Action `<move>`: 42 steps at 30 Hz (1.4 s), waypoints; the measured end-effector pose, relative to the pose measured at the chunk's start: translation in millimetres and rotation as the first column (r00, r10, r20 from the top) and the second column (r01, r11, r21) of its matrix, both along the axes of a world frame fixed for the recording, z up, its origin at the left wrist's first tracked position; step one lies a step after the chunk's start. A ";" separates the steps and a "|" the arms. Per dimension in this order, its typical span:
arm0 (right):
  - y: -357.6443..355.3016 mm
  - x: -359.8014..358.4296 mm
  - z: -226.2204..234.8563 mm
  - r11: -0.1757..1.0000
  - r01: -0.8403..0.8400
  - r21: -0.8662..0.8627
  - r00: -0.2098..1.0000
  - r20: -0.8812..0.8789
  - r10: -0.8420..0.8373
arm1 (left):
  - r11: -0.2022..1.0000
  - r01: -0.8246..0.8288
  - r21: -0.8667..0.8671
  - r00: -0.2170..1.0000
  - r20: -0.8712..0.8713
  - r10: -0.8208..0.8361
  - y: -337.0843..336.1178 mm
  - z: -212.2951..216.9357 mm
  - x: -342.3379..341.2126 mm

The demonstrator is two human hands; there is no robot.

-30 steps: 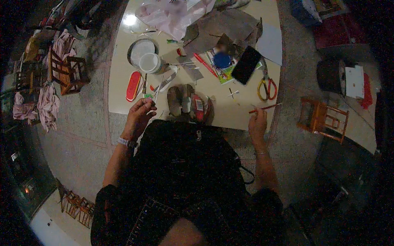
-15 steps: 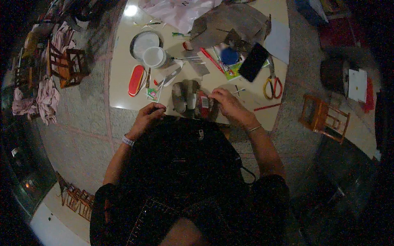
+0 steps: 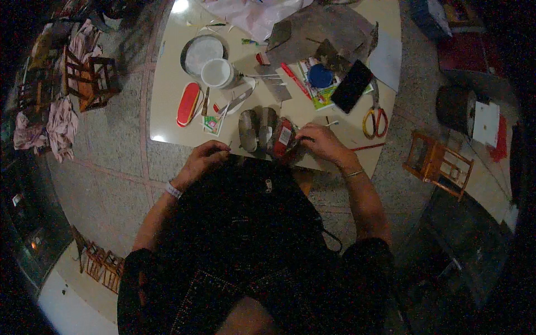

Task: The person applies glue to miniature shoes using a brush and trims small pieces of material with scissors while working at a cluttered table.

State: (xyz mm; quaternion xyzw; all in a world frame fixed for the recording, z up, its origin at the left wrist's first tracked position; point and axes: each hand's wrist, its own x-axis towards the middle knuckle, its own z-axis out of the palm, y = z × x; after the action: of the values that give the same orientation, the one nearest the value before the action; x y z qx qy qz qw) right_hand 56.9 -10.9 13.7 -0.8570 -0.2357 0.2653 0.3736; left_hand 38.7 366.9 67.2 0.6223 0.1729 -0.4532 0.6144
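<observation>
My left hand [image 3: 205, 159] is at the table's near edge, thumb and fingers pinched together. A tiny thin tip shows at its fingertips, too small to name. My right hand [image 3: 324, 144] has its fingers closed at the right edge of a red, dark-sided piece with a white label [image 3: 283, 135]; the exact grip is dim and partly hidden. Left of that piece lie two long, rounded grey-brown pieces [image 3: 249, 130], side by side like small shoe parts. A red sole-shaped piece with a white rim [image 3: 188, 104] lies farther left.
On the table [image 3: 170, 131] are a white tub [image 3: 216, 73], a round pale dish [image 3: 205, 53], a blue lid [image 3: 320, 75], a black phone [image 3: 352, 86], scissors [image 3: 375, 123], a red marker [image 3: 295, 79] and a red pencil [image 3: 367, 147]. Grey-brown cloth [image 3: 321, 30] covers the far side.
My right hand has shifted slightly right and down along the red piece's edge. The red piece is tilted a little more. My left hand stays pinched, and the whole view has moved slightly.
</observation>
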 end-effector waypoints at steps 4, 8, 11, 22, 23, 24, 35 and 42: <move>-12.9 -5.5 9.3 0.992 0.091 0.084 0.984 -0.162 -0.076 | 0.995 0.094 -0.014 0.995 0.046 -0.093 -10.1 10.2 7.6; -21.0 -4.0 35.9 0.970 0.213 0.114 0.896 -0.418 -0.148 | 0.984 0.158 -0.081 0.982 0.117 -0.148 -25.5 25.2 16.8; -35.8 -9.9 40.2 0.907 0.411 0.089 0.771 -0.565 -0.293 | 0.970 0.186 -0.156 0.975 0.153 -0.163 -39.0 28.5 23.8; 5.1 -35.2 47.7 0.346 0.901 0.261 0.380 -0.860 -0.340 | 0.933 0.010 -0.360 0.959 0.267 0.093 -74.4 47.5 28.3; 15.8 -39.3 47.6 0.298 0.920 0.255 0.351 -0.874 -0.336 | 0.924 -0.003 -0.383 0.953 0.279 0.119 -76.3 53.6 31.4; 33.3 -37.3 69.0 0.227 0.935 0.271 0.328 -0.905 -0.270 | 0.914 -0.022 -0.405 0.946 0.287 0.150 -74.9 56.3 32.1; 93.8 -39.3 126.7 0.243 0.933 0.264 0.312 -0.932 -0.185 | 0.906 -0.004 -0.424 0.793 0.550 0.261 -37.9 74.3 40.6; 114.2 -50.0 129.4 0.316 0.912 0.263 0.315 -0.940 -0.128 | 0.866 -0.059 -0.496 0.836 0.449 0.314 -26.9 88.1 34.6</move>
State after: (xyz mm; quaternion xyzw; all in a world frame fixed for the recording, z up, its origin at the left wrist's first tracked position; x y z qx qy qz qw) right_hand 7.0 103.3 143.1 -0.3898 0.2155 0.3127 0.8389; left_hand 73.3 340.0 155.3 0.5352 -0.0496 -0.2334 0.8103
